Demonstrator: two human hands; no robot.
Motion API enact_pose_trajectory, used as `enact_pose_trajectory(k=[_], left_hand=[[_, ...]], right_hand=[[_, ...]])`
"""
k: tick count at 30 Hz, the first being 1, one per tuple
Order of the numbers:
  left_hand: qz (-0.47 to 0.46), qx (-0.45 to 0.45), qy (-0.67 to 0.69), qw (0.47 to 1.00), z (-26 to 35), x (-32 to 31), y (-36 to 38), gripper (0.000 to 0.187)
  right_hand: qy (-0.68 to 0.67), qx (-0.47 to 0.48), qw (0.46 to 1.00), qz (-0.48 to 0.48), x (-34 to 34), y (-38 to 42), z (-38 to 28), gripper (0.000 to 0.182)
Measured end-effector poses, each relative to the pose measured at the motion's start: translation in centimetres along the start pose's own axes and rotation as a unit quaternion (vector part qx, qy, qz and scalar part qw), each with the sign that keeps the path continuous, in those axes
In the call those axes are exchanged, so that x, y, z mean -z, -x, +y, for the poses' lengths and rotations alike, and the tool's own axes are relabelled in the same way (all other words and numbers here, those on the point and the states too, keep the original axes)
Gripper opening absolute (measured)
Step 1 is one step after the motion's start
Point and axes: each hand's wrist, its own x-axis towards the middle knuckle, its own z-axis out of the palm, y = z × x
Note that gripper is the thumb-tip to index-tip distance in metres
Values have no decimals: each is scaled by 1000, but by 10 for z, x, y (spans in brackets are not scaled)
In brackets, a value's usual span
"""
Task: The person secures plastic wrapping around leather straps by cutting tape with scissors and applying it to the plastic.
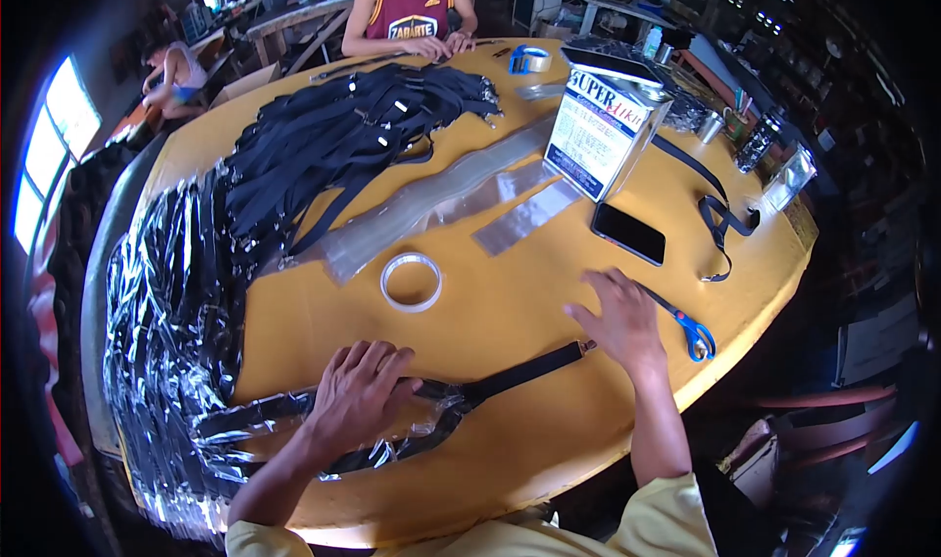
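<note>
A pair of black suspenders [524,372] lies across the near part of the yellow table, its single strap ending in a small metal clip [586,346] at the right. Clear plastic covers its two other straps, which run left toward the wrapped pile. My left hand [360,390] is over these wrapped straps, fingers bent loosely and pointing away from me, thumb apart. Just beyond the clip hovers my right hand [619,314], thumb and fingers spread with nothing between them. Blue-handled scissors [696,339] lie to its right, their blades partly behind the hand.
Plastic-wrapped black straps [162,351] heap along the left edge; loose black straps [343,145] pile farther back. A tape roll [412,283], phone [628,234], clear plastic strips [529,206] and a tall can [598,131] occupy the middle. Across the table sits a person [407,13].
</note>
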Motion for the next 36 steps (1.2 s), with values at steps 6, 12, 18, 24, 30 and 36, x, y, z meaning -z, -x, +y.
enact_pose_trajectory(k=[6,12,18,24,30,36], left_hand=[[107,-58,74,990,23,38,7,37],[149,-70,76,983,14,39,36,30],[167,-49,93,980,10,48,31,27],[171,-83,110,976,20,47,4,24],[168,-47,154,972,29,46,-17,18],[154,75,321,931,16,28,-38,18]], right_hand=[[-121,73,989,41,-70,-108,-11,44],[-157,7,986,47,-97,-135,1,34],[-164,7,969,182,-95,-134,7,24],[-220,-22,959,178,-89,-130,15,24],[-293,24,924,245,-93,-135,14,29],[-440,17,891,114,-43,-98,-45,30]])
